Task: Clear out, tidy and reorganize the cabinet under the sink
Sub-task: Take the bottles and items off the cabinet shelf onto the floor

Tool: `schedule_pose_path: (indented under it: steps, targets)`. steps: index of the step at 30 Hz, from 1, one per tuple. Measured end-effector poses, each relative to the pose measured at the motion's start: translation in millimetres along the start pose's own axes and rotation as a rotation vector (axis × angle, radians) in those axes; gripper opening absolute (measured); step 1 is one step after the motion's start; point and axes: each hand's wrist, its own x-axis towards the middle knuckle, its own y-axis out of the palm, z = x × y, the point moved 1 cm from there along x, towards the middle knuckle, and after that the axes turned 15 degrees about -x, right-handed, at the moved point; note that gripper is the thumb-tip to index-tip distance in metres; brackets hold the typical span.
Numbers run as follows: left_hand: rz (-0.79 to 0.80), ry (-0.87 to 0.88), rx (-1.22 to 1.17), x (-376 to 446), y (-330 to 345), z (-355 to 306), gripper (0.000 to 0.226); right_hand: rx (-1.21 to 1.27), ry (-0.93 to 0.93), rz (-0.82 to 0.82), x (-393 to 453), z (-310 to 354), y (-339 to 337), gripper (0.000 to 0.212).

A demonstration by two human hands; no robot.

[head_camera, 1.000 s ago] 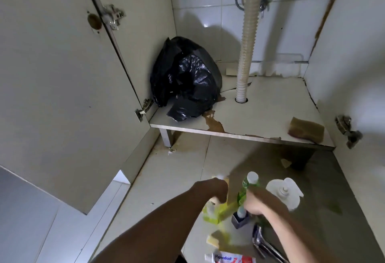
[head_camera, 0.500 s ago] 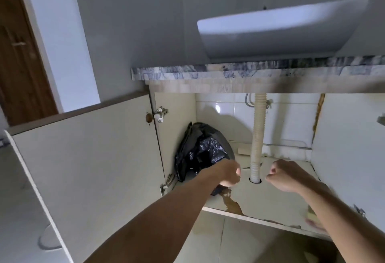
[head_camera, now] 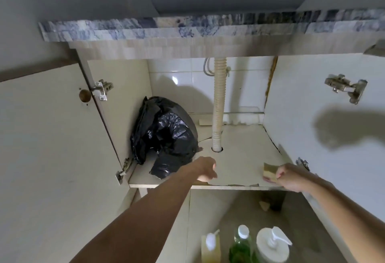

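Right hand [head_camera: 291,176]: fingers curled, touching the sponge [head_camera: 269,172] at the cabinet floor's [head_camera: 239,158] front-right corner.
Left hand [head_camera: 206,169]: curled, empty, right of the black trash bag [head_camera: 166,135].

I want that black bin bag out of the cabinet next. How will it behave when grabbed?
The black bin bag looks crumpled and slumped, so probably floppy, sagging from any grip. Its glossy film may be slippery. Weight is unclear; contents are hidden.

On the cabinet shelf [head_camera: 239,158], the bag [head_camera: 166,135] sits left of the drain pipe [head_camera: 218,104], the sponge [head_camera: 269,172] at the front right.
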Motion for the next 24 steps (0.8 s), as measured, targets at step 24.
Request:
schedule_pose_path:
  steps: [24]
  targets:
    - [-0.064, -0.14, 0.04, 176.8, 86.0, 53.8, 0.063, -0.139, 0.158, -0.116, 165.9, -43.0, 74.4, 0.05]
